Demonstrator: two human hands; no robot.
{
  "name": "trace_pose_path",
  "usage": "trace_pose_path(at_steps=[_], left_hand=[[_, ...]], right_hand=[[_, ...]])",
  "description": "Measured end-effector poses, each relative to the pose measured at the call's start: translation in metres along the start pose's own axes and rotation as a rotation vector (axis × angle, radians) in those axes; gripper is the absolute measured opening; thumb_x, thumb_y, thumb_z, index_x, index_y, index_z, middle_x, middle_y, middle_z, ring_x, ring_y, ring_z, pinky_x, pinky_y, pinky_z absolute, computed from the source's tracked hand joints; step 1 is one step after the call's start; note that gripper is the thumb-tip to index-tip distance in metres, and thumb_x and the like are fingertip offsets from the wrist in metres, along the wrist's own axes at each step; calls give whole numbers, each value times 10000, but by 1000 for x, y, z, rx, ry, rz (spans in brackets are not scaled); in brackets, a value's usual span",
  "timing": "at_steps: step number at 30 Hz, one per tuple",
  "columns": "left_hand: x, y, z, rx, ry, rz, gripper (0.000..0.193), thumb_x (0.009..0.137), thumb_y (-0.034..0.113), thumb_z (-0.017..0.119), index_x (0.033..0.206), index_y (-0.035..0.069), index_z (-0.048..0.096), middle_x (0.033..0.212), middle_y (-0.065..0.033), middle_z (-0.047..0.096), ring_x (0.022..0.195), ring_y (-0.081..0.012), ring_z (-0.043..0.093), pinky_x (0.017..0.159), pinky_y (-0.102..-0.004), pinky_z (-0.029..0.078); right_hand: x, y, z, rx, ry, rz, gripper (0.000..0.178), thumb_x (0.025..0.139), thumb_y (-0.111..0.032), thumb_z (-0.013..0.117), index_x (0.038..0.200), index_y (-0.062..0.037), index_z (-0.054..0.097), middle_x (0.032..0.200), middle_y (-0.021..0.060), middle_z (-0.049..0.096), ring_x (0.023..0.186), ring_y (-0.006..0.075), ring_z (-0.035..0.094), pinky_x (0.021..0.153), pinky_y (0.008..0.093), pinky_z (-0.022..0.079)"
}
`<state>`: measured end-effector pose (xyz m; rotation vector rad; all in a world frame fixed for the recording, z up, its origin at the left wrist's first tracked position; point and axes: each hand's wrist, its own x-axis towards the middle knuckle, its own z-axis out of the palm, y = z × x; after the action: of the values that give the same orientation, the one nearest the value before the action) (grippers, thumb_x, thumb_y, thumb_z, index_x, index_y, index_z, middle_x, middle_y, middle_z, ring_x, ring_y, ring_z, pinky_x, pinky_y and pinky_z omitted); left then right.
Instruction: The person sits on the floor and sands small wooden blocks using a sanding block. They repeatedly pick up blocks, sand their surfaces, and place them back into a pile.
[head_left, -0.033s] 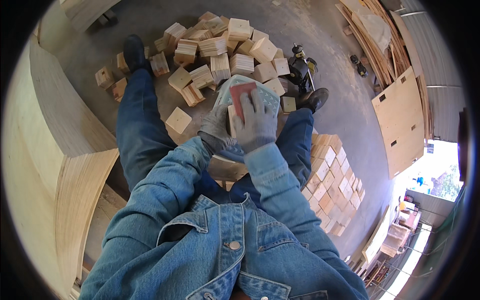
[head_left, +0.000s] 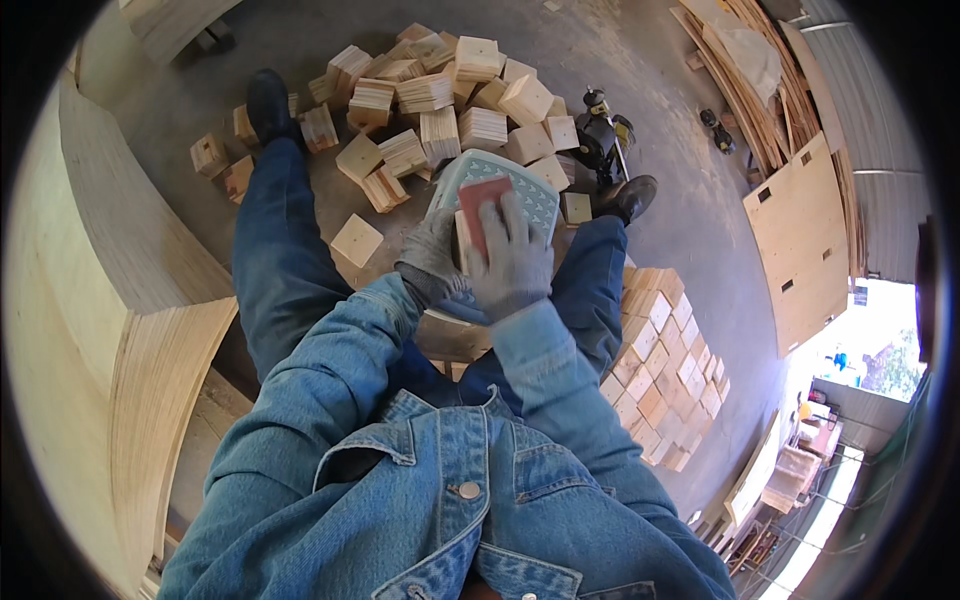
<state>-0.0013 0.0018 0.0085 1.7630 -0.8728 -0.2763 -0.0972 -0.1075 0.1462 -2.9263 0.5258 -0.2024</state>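
Note:
Over a pale blue-green plastic stool (head_left: 530, 190) between my legs, both gloved hands work close together. My left hand (head_left: 430, 252) is closed around the side of a small wooden block (head_left: 461, 240), most of which is hidden. On top of that block, my right hand (head_left: 512, 258) presses a flat red sanding block (head_left: 484, 198), its fingers lying over the lower part. Both gloves are grey knit.
A loose heap of wooden blocks (head_left: 440, 95) lies beyond the stool. Neatly stacked blocks (head_left: 665, 365) stand at my right leg. A black and yellow power tool (head_left: 605, 135) sits near my right shoe. Plywood sheets (head_left: 170, 390) rise at the left.
My right hand and the red sanding block have shifted slightly toward me across the wooden block. My left hand stays in place.

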Motion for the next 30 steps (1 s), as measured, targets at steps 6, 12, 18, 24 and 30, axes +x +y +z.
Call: trace_pose_path(at_steps=[6,12,18,24,30], left_hand=[[1,-8,10,-104,16,66,795,691,373,962,1336,114,576,1210,-183,650,1126,-397,657,998,-473,547],[1,-6,10,-75,3,-2,782,680,366,967,1321,118,593,1205,-178,653,1117,-399,653,990,-484,541],[-1,16,3,107,22,-46,922,634,359,979,1403,134,521,1250,-156,633,1156,-397,636,1012,-492,535],[-3,-20,23,22,11,-44,944,620,362,984,1409,129,522,1260,-155,625,1168,-377,630,1028,-490,534],[3,-16,23,13,15,43,862,647,343,975,1370,119,564,1243,-161,634,1149,-370,640,1006,-476,542]], right_hand=[[-96,2,-16,55,13,-57,701,827,-262,789,1495,-157,606,1604,165,491,1313,423,568,1047,565,474],[-71,4,-9,53,74,-67,661,834,-272,787,1467,-157,632,1590,151,511,1283,419,582,1039,566,476],[37,18,5,-18,32,98,626,875,-323,747,1475,-191,630,1585,129,528,1272,444,605,1078,581,471],[57,19,7,-59,-14,154,648,914,-352,727,1530,-211,582,1628,114,489,1353,433,561,1115,589,456],[-51,11,-11,-15,-36,92,700,860,-297,780,1522,-183,583,1652,146,431,1325,451,557,1081,597,458]])
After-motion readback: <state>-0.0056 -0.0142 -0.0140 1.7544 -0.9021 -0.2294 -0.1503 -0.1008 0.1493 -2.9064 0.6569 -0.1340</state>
